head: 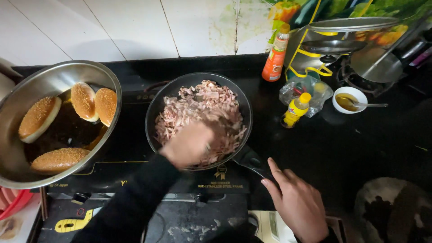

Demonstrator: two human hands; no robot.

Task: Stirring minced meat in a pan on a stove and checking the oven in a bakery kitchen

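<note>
Right hand point(297, 204) is nearest, at the bottom of the view, fingers open and flat, gripping nothing. Its fingertips sit just beside the black handle point(250, 161) of the frying pan point(155, 114); whether they touch it is hard to tell.

Left hand point(188, 145), in a black sleeve, is over the near edge of the pan and looks blurry. It seems closed around something thin (too blurry to say what), so I cannot tell what it holds. The pan is in the middle, on a black cooktop point(130, 166), and it is full of chopped pink meat point(202, 112).

To the left is a big silver bowl point(27, 90) with four sesame buns point(83, 101) inside. Far on the right stand an orange bottle point(276, 54), a small yellow bottle point(297, 109) and a white cup of brown sauce point(350, 99) with a spoon in it.
</note>
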